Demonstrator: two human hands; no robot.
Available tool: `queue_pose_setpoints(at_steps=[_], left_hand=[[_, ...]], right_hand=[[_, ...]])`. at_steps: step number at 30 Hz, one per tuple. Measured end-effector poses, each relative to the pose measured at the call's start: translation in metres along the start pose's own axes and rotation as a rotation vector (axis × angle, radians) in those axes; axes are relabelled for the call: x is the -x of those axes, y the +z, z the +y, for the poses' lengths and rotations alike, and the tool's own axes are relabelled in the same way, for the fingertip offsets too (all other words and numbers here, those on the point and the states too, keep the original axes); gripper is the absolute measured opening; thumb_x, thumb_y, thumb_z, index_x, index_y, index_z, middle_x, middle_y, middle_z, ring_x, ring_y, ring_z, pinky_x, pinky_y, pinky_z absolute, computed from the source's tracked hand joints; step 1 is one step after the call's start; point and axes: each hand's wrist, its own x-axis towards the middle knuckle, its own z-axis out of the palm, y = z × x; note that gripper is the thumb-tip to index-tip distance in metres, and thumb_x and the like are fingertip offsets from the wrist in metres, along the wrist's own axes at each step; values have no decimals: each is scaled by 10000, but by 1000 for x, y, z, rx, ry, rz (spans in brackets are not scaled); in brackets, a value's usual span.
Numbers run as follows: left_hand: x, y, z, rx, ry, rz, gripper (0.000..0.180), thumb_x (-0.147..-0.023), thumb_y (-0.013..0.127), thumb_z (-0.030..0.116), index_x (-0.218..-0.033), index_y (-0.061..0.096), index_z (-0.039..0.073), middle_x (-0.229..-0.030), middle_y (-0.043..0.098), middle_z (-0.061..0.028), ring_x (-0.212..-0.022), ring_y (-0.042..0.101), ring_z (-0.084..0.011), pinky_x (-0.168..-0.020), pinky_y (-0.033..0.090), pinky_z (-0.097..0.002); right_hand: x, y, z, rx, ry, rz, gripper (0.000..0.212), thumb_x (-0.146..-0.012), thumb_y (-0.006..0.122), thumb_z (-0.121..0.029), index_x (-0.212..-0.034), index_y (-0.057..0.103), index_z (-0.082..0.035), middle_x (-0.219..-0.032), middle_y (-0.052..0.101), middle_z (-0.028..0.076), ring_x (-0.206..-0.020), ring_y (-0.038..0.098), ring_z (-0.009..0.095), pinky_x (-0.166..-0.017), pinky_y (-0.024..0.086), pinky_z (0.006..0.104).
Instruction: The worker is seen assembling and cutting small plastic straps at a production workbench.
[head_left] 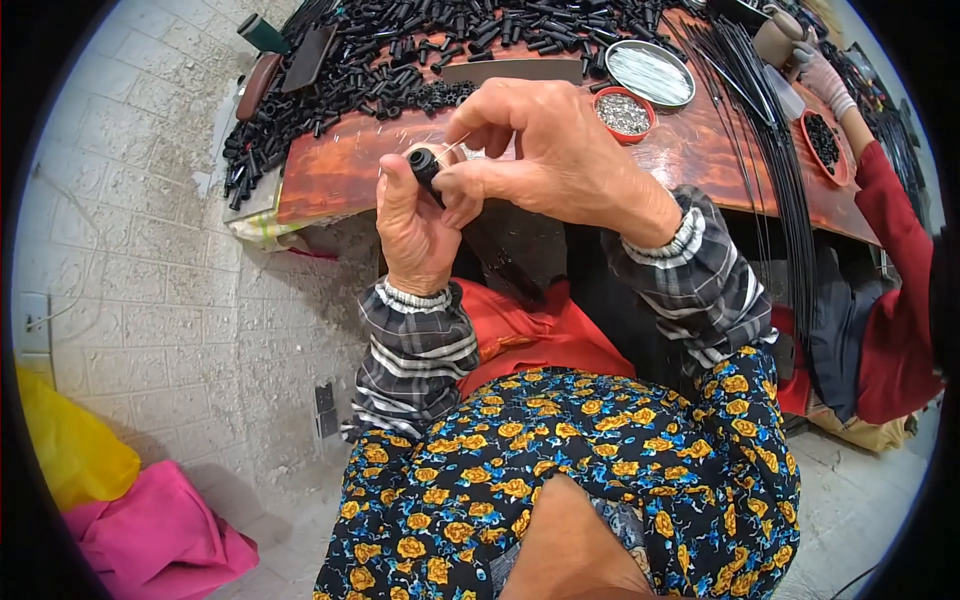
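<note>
In the middle of the view my left hand (pixel 415 235) is closed around a short black plastic tube (pixel 424 161), its round open end facing up. My right hand (pixel 575 150) reaches in from the right with thumb and fingertips pinched beside that tube. A thin, pale, wire-like strand (pixel 451 147) sticks out between the right fingertips near the tube's rim. Whether the strand goes into the tube cannot be made out. Both hands are above the near edge of the reddish-brown table (pixel 330 178).
Many black tubes (pixel 390 70) are heaped across the table. Behind my right hand stand a red-rimmed dish of small metal parts (pixel 624 112) and a round tray of pale thin strips (pixel 650 74). Long black rods (pixel 775 150) lie at the right. A co-worker's gloved hand (pixel 822 78) is beyond them.
</note>
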Motion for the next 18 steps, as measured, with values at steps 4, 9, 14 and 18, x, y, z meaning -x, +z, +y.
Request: queue_pose_setpoints(at_steps=[4,9,14,18], left_hand=[[0,3,1,31,-32,-97,555,-950,453,523,-796,549,-1,-629,458,-35,-480,368,-111,-447,271,-244],[-6,1,17,25,3,-156,562,-955,425,539,-857,569,4,-634,445,-24,-509,356,-120,-473,277,-255],[6,-18,37,-75,139,-187,583,-951,405,558,-902,557,-3,-669,432,-22,-544,373,-121,-497,303,-275],[27,-27,38,-159,155,-145,577,-956,400,547,-885,540,-8,-699,448,-39,-565,404,-130,-539,350,-293]], right_hand=[[-4,-6,-6,105,-2,-107,159,-766,705,-88,-886,655,4,-747,648,114,-663,643,201,-601,499,288],[4,-16,20,125,19,-107,304,-718,751,-137,-965,628,-10,-893,660,130,-804,659,240,-659,517,319],[53,-5,54,823,242,-419,619,-581,850,-227,-1071,568,26,-937,616,143,-952,590,300,-757,517,372],[62,11,63,927,326,-411,782,-512,882,-229,-1124,487,56,-947,555,173,-961,538,354,-764,517,387]])
